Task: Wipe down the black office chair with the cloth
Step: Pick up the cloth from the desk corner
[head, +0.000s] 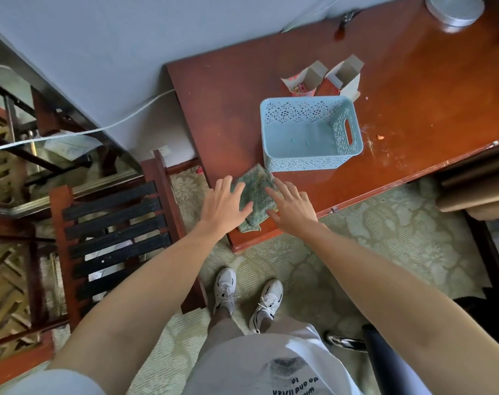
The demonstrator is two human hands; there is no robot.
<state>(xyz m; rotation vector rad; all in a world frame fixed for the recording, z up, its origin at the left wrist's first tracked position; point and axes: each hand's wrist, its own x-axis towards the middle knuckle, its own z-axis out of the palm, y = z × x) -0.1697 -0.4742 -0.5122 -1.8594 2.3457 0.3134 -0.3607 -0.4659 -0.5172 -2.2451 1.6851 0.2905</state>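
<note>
Evidently the step in hand is picking up the cloth (257, 192), which lies folded on the near left corner of the worktop (413, 95), just this side of a pale blue basket (299, 163) and overhanging the near edge a little. Both hands are spread over it: the left hand (225, 203) covers its left side and the right hand (292, 208) its right. On both, the fingers are straight and splayed, gripping nothing, though they seem to rest on the fabric.

To do this well, I judge one hand should gather the cloth into a firm bunch rather than pinch a corner, so the folds stay together and give a thick wiping pad. The overhanging edge offers an easy place to slip fingers underneath. Lifting straight up keeps it from dragging the crumbs scattered further right on the worktop.

A black part of what looks to be the office chair (385, 363) shows at the near right, beside the person's right side, so a turn to the right will be needed.
</note>
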